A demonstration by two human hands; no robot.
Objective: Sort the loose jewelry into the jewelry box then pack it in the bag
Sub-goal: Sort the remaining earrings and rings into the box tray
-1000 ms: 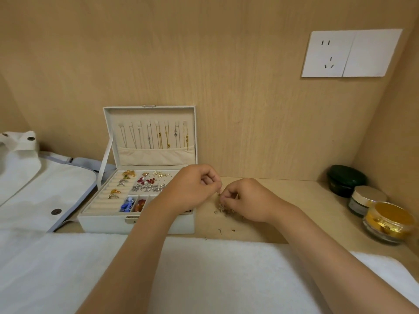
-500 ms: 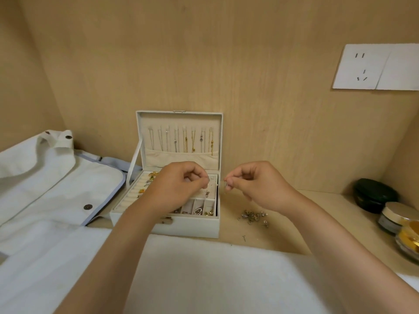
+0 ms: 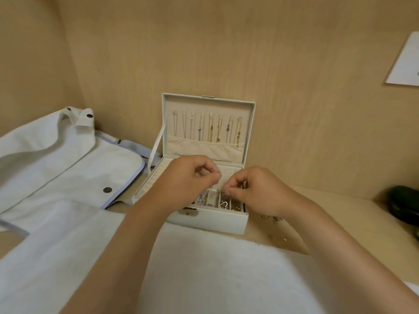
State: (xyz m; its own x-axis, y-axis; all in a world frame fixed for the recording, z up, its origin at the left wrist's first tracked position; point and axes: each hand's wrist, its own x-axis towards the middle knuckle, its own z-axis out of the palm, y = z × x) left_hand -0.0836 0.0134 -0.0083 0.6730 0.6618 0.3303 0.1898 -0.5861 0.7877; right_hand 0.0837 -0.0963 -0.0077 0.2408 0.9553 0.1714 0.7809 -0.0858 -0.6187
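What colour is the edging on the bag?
Light blue edging on a white bag, seen in the head view.

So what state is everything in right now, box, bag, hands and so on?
Jewelry box: open, lid upright.
Necklaces: hanging inside the lid.
Left hand: pinching a small piece over the box.
Right hand: pinching the same piece.
Loose jewelry: on the table, right of the box.
Bag: lying flat, not yet packed.
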